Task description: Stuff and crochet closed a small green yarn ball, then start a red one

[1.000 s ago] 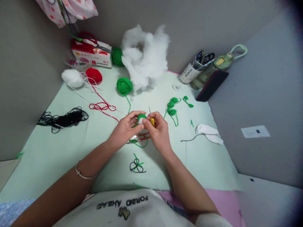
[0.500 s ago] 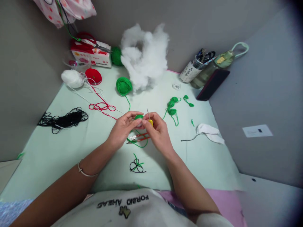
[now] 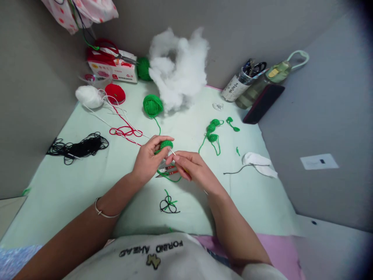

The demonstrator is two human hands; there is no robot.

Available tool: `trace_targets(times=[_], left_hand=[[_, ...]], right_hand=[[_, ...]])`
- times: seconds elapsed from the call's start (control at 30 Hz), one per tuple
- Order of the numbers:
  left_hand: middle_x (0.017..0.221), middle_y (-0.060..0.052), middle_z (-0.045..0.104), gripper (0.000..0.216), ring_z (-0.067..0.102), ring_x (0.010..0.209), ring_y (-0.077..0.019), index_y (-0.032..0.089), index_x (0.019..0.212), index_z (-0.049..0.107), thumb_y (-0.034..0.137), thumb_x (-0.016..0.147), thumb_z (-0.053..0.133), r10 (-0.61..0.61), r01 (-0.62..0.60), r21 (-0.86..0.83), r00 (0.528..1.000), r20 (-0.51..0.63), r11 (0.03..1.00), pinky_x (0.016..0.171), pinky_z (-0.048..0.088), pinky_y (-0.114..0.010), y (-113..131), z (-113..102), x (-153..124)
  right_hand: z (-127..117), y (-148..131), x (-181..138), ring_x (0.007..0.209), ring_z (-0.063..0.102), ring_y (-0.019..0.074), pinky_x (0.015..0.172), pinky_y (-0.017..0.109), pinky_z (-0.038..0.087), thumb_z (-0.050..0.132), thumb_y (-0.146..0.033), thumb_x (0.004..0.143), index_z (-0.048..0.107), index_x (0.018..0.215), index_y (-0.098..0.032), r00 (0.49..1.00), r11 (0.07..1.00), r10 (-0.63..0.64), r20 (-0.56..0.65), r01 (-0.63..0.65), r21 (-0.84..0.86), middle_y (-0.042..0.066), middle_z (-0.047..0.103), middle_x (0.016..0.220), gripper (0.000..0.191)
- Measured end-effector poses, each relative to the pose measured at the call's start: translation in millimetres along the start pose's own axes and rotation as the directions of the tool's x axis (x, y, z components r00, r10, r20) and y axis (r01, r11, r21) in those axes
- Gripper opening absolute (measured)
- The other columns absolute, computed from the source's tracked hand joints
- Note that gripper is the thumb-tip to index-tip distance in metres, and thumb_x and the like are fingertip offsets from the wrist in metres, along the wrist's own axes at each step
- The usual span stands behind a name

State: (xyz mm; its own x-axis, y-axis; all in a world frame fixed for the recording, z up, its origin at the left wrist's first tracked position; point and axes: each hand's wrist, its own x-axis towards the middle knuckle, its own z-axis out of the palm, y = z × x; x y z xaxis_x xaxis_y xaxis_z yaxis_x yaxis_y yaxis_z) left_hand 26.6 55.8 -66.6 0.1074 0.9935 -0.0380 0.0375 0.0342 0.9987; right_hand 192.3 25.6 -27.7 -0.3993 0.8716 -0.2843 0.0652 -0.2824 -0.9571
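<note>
My left hand point(image 3: 150, 157) pinches a small green crocheted piece point(image 3: 165, 145) above the pale green table mat point(image 3: 72, 179). My right hand point(image 3: 190, 168) grips a crochet hook point(image 3: 172, 152) with a yellow handle, its metal tip pointing at the green piece. A green strand runs from the piece up to a green yarn ball point(image 3: 152, 105). Small red-handled snips point(image 3: 166, 171) lie on the mat just under my hands, partly hidden by them.
White stuffing point(image 3: 177, 70) sits at the back, with a red box point(image 3: 112, 66), red yarn point(image 3: 115, 93) and white yarn point(image 3: 89, 96) to its left. Black yarn point(image 3: 78, 147) lies left. Finished green pieces point(image 3: 212, 132), a jar of tools point(image 3: 241, 81), a bottle point(image 3: 266, 79) and a phone point(image 3: 264, 103) are right.
My right hand has dropped lower and turned, tipping the hook from upright to slanting at the green piece. The left hand has turned the piece, hiding its white filling.
</note>
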Motion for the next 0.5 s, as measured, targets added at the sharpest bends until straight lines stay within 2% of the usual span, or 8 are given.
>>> trace_targets(times=[0.1, 0.23, 0.37, 0.5], left_hand=[[0.098, -0.003, 0.064, 0.024, 0.061, 0.083, -0.0144, 0.021, 0.106, 0.075, 0.022, 0.084, 0.066, 0.045, -0.046, 0.020, 0.998, 0.033, 0.999, 0.077, 0.049, -0.027, -1.5, 0.8, -1.0], [0.095, -0.002, 0.060, 0.026, 0.059, 0.083, -0.0150, 0.021, 0.111, 0.075, 0.024, 0.087, 0.065, 0.069, -0.071, 0.042, 0.996, 0.053, 0.997, 0.077, 0.048, -0.028, -5.0, 0.7, -1.3], [0.092, -0.001, 0.057, 0.027, 0.058, 0.082, -0.0152, 0.023, 0.112, 0.075, 0.023, 0.087, 0.065, 0.090, -0.092, 0.066, 0.995, 0.038, 0.994, 0.076, 0.048, -0.029, -5.4, -0.1, -1.5], [0.093, -0.002, 0.057, 0.028, 0.059, 0.083, -0.0151, 0.023, 0.113, 0.075, 0.020, 0.088, 0.063, 0.132, -0.135, 0.099, 0.990, 0.039, 0.986, 0.078, 0.049, -0.028, -3.6, -1.1, -1.7]], right_hand=[[-2.5, 3.6, 2.7, 0.048, 0.030, 0.0100, 0.066, 0.028, 0.038, 0.051, -0.038, 0.100, 0.071, 0.092, -0.018, 0.999, 0.998, 0.025, 0.025, -0.026, 0.056, -0.011, 0.038, 0.043, 0.030], [-5.6, 5.8, 4.1, 0.047, 0.029, 0.0085, 0.068, 0.027, 0.040, 0.053, -0.038, 0.099, 0.071, 0.088, -0.017, 0.997, 0.990, 0.054, 0.047, -0.059, 0.128, -0.011, 0.038, 0.041, 0.030], [-6.4, 4.5, 5.3, 0.041, 0.020, 0.0066, 0.049, 0.022, 0.026, 0.056, -0.036, 0.095, 0.070, 0.087, -0.015, 0.991, 0.959, 0.113, 0.076, -0.129, 0.251, -0.012, 0.035, 0.038, 0.027], [-5.6, 2.8, 7.2, 0.039, 0.015, 0.0060, 0.042, 0.021, 0.018, 0.059, -0.036, 0.091, 0.068, 0.085, -0.015, 0.982, 0.915, 0.161, 0.100, -0.186, 0.357, -0.013, 0.033, 0.037, 0.023]])
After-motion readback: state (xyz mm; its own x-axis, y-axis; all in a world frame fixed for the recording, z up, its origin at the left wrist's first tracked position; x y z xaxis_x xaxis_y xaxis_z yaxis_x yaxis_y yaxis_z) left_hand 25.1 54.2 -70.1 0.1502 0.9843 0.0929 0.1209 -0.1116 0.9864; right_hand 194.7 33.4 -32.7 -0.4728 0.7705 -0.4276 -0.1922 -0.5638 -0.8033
